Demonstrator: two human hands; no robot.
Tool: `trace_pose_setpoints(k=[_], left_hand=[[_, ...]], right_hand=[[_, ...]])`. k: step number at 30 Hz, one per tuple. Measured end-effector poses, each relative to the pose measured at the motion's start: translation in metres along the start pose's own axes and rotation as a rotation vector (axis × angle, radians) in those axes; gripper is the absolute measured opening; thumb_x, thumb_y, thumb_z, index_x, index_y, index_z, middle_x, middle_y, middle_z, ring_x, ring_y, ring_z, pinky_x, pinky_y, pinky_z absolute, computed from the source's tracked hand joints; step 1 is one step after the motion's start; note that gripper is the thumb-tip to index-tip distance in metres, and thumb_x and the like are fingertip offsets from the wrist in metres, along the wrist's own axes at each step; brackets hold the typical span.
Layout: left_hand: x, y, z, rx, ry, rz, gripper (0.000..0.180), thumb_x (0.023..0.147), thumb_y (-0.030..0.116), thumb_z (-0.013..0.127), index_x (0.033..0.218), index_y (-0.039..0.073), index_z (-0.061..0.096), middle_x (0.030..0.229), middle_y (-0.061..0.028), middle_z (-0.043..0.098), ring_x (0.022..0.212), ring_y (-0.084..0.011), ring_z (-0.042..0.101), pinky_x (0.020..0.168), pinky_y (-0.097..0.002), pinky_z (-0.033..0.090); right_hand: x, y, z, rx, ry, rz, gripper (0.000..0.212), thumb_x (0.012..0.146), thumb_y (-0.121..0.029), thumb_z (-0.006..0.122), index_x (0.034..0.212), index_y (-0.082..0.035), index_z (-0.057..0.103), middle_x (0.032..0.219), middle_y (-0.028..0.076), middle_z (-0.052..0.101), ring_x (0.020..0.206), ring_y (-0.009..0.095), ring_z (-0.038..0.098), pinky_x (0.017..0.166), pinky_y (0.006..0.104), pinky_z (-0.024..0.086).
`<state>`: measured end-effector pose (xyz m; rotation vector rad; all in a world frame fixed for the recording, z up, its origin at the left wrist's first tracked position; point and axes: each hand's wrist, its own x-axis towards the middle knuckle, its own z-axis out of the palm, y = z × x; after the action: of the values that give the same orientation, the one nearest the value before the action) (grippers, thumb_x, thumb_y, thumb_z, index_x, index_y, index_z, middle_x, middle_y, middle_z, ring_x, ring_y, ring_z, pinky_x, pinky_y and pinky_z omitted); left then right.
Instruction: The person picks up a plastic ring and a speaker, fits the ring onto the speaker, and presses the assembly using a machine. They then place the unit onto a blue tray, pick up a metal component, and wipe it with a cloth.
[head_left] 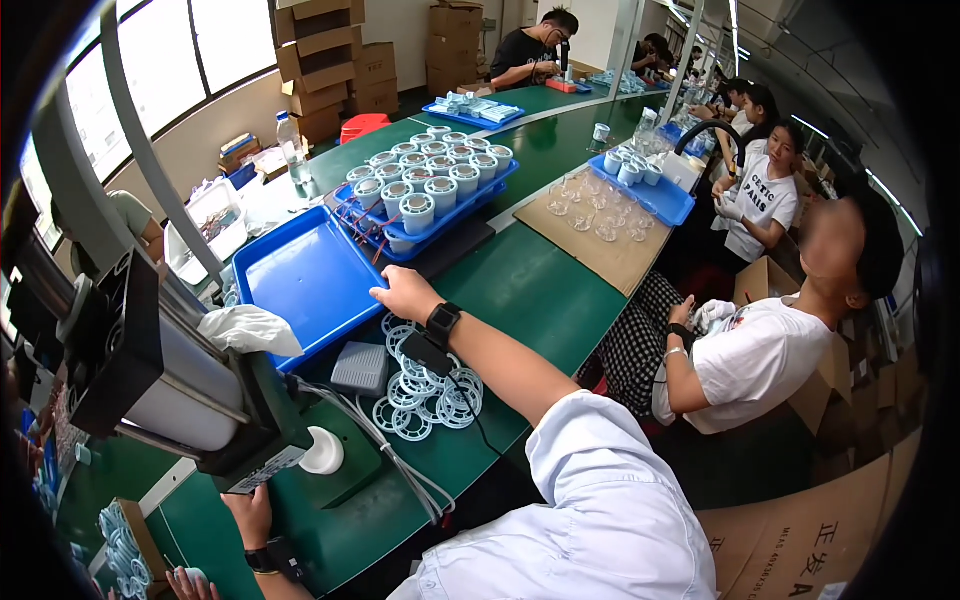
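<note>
My right hand (407,293) reaches across the green table, its fingers closed on the right edge of a shallow blue tray (310,275) with a bare bottom. My left hand (250,514) is low beside the black and grey press (190,400); its fingers are hidden behind the machine, so its hold cannot be told. A round white part (322,452) sits at the foot of the press. Just below my right wrist lie many pale blue plastic rings (425,395) in a loose heap, next to a grey foot pedal (361,369).
Past the tray, stacked blue trays hold rows of white cylindrical motor units (418,211). Clear plastic pieces (600,208) stand on a cardboard sheet (545,225). A seated person (750,350) is to my right. Cables (405,470) run along the near edge. Another hand (190,584) shows lower left.
</note>
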<state>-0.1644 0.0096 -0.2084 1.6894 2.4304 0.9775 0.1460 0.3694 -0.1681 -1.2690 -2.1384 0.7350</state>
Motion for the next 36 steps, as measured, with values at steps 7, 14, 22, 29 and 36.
trace_pose_setpoints(k=[7,14,22,29,36], left_hand=[[0.005,0.008,-0.007,-0.016,-0.057,-0.062,0.032,0.079,0.012,0.066,0.109,0.003,0.066,0.116,-0.0164,0.063,0.118,-0.0389,0.049,0.107,-0.0508,0.029],[0.006,0.006,-0.005,0.02,-0.02,0.084,0.027,0.084,0.017,0.067,0.108,0.004,0.066,0.107,-0.0137,0.06,0.103,-0.0326,0.049,0.094,-0.0416,0.038],[0.003,0.011,-0.01,0.007,-0.079,-0.039,0.023,0.084,0.015,0.066,0.106,0.008,0.065,0.106,-0.0104,0.058,0.105,-0.0299,0.049,0.094,-0.0391,0.039],[0.006,0.026,-0.011,-0.019,-0.093,0.05,0.028,0.081,0.013,0.067,0.108,0.006,0.061,0.112,-0.011,0.057,0.111,-0.031,0.048,0.099,-0.0395,0.037],[0.003,0.039,-0.023,0.02,-0.141,0.026,0.029,0.08,0.01,0.065,0.109,0.005,0.06,0.118,-0.0121,0.055,0.115,-0.0326,0.047,0.102,-0.0404,0.036]], right_hand=[[0.008,-0.016,0.007,-0.335,0.153,-0.069,0.024,0.082,-0.021,0.067,0.091,0.001,0.061,0.095,0.021,0.063,0.088,0.039,0.064,0.08,0.0456,0.052],[0.027,-0.024,-0.001,-0.173,0.382,-0.119,0.015,0.081,-0.014,0.065,0.083,-0.003,0.055,0.082,0.012,0.06,0.075,0.027,0.064,0.065,0.0387,0.052],[-0.038,-0.068,-0.084,0.864,0.222,-0.19,0.019,0.083,-0.012,0.062,0.079,-0.009,0.044,0.07,-0.004,0.04,0.061,0.006,0.038,0.051,0.0254,0.036],[-0.201,0.02,-0.119,1.228,0.415,-0.053,0.019,0.091,-0.012,0.056,0.108,-0.005,0.051,0.095,0.002,0.057,0.078,0.008,0.054,0.071,0.0241,0.047],[-0.32,0.042,-0.109,1.259,0.531,0.078,0.022,0.093,-0.013,0.052,0.113,-0.003,0.049,0.1,0.008,0.061,0.081,0.015,0.062,0.075,0.0294,0.054]])
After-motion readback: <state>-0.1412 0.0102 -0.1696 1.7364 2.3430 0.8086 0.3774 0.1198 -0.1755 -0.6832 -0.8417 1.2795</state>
